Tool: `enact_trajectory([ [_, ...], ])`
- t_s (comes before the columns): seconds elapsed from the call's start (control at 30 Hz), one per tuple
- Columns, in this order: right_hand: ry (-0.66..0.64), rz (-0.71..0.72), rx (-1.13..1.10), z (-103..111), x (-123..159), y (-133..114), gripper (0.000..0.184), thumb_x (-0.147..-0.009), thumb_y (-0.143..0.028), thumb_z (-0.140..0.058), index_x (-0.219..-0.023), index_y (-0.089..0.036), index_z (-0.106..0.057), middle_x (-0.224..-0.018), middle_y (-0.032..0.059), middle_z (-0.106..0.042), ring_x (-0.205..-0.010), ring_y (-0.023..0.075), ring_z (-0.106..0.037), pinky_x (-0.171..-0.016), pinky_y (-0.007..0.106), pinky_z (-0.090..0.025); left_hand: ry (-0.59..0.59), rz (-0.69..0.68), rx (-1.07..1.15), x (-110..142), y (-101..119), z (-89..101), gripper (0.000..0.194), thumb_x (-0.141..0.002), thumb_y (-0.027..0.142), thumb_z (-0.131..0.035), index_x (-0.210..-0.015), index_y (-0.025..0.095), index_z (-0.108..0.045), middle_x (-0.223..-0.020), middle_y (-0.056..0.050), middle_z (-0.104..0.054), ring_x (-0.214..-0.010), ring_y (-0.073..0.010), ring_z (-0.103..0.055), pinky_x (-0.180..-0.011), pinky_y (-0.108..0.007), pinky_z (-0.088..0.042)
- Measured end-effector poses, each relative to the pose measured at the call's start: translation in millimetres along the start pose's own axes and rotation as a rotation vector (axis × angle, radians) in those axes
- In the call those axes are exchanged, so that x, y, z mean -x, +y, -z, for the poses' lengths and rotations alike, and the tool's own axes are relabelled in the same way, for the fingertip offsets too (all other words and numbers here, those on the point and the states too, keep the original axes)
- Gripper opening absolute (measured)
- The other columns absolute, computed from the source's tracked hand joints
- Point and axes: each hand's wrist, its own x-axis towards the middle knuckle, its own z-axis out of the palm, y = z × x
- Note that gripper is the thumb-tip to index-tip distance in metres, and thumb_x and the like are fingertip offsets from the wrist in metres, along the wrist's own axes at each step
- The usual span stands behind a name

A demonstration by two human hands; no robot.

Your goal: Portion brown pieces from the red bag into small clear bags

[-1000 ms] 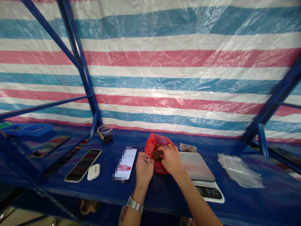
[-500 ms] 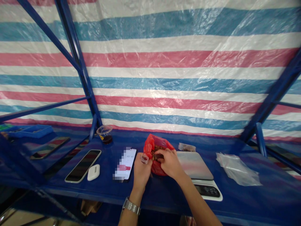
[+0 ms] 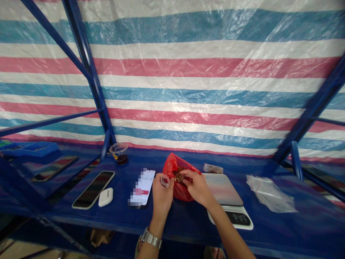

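Observation:
A red plastic bag [image 3: 185, 192] lies open on the blue table, with small brown dried pieces [image 3: 178, 175] heaped in its mouth. At the bag's left side, my left hand [image 3: 162, 190] is closed on a small clear plastic bag [image 3: 164, 181], whose rim shows above the fingers. My right hand [image 3: 198, 189] reaches in from the right, its fingertips pinched together among the brown pieces. Exactly what sits between those fingertips is partly hidden. Beside my right forearm stands a kitchen scale [image 3: 225, 190] with a silver plate.
Clear zip bags [image 3: 271, 194] lie at the right, and a filled small bag [image 3: 213, 168] behind the scale. Leftward are a lit phone [image 3: 145, 187], a white earbud case [image 3: 105, 197], a dark phone [image 3: 93, 190] and a cup of dark drink [image 3: 119, 154]. Blue posts [image 3: 94, 79] frame the table.
My right hand has drawn back slightly to the right, and more brown pieces show. My left hand stays at the red bag with the clear bag. The view has shifted a little.

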Motion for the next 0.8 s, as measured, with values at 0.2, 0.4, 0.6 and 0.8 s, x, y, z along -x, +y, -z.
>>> enact_trajectory([
  [0.2, 0.074, -0.022, -0.027, 3, 1, 5, 0.034, -0.084, -0.013, -0.058, -0.111, -0.025, -0.076, -0.113, 0.0053, -0.079, -0.112, 0.0258, -0.071, -0.104, 0.043, -0.047, -0.013, -0.190, -0.233, 2, -3, 2.5, 0.011, -0.084, 0.022, -0.069, -0.079, 0.021, -0.058, -0.075, 0.002, -0.056, -0.072, -0.0175, -0.053, -0.070, -0.030, -0.041],
  [0.4, 0.106, -0.069, 0.091, 2, 1, 6, 0.033, -0.086, -0.014, -0.058, -0.112, -0.025, -0.074, -0.113, 0.0050, -0.079, -0.115, 0.0277, -0.068, -0.108, 0.048, -0.039, -0.036, -0.155, -0.198, 5, -1, -0.1, 0.012, -0.085, 0.026, -0.066, -0.079, 0.021, -0.056, -0.071, 0.003, -0.054, -0.066, -0.0152, -0.052, -0.065, -0.027, -0.042],
  [0.6, 0.086, -0.062, 0.220, 9, 6, -4, 0.034, -0.086, -0.010, -0.060, -0.114, -0.026, -0.073, -0.111, 0.0055, -0.078, -0.116, 0.0307, -0.065, -0.105, 0.051, -0.035, 0.006, 0.087, -0.126, 9, 0, 4.3, 0.016, -0.083, 0.032, -0.066, -0.078, 0.022, -0.054, -0.060, 0.007, -0.048, -0.055, -0.0136, -0.051, -0.057, -0.026, -0.040],
  [0.8, 0.021, -0.012, 0.166, 13, 10, -10, 0.033, -0.087, -0.009, -0.060, -0.111, -0.026, -0.074, -0.107, 0.0043, -0.078, -0.107, 0.0277, -0.066, -0.102, 0.048, -0.035, -0.019, 0.272, 0.006, 8, 8, 2.5, 0.015, -0.076, 0.028, -0.066, -0.086, 0.019, -0.059, -0.065, 0.004, -0.060, -0.058, -0.0150, -0.059, -0.055, -0.025, -0.046],
])
